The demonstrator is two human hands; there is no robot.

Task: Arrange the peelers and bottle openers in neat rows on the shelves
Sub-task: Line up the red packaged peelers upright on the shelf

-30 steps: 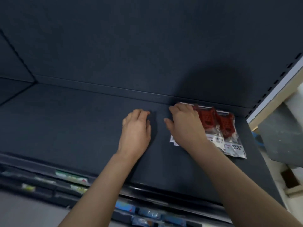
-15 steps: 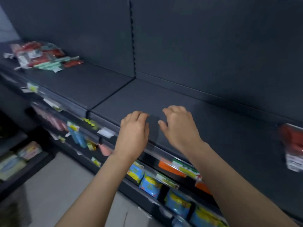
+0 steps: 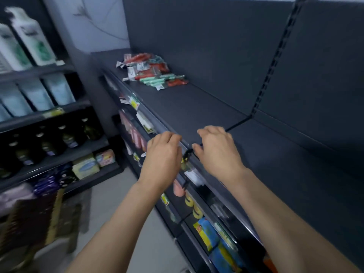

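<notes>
Swung left, away from the red packs, empty-handed toward the loose pile.

Lost sight of the red packs under the right hand a second ago at the shelf's right end. Now holding left hand (image 3: 163, 154) and right hand (image 3: 218, 152) side by side just below centre, over the front edge of the dark shelf (image 3: 197, 107), fingers loosely curled, gripping nothing. Well apart at 11 o'clock, a jumbled pile of red and green packs (image 3: 151, 71), whether peelers or openers impossible to tell. Likely one batch laid down and the next fetch due: reaching to 11 o'clock and carrying packs back to extend the row.
</notes>
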